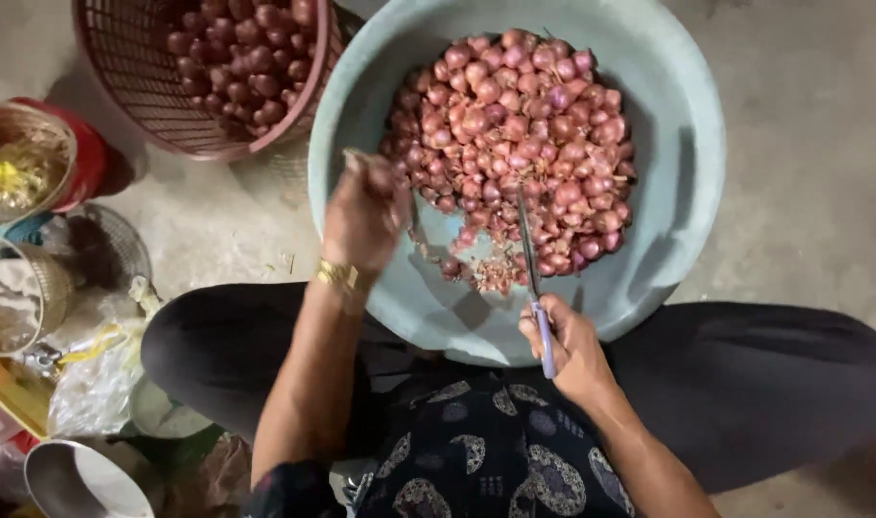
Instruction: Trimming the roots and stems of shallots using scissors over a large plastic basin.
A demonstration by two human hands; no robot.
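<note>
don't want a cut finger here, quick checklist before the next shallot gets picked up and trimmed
1. Knife gripped by its handle in right hand: ok.
2. Blade pointing away from the body, over the basin: ok.
3. Left hand apart from the blade: ok.
4. Whether the left hand already holds something: cannot tell, blurred.
5. Shallots within reach in the basin: ok.

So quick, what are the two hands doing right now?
Left hand: blurred over the shallots in the basin; open or closed cannot be told.
Right hand: closed on a knife with a purple handle.
</note>
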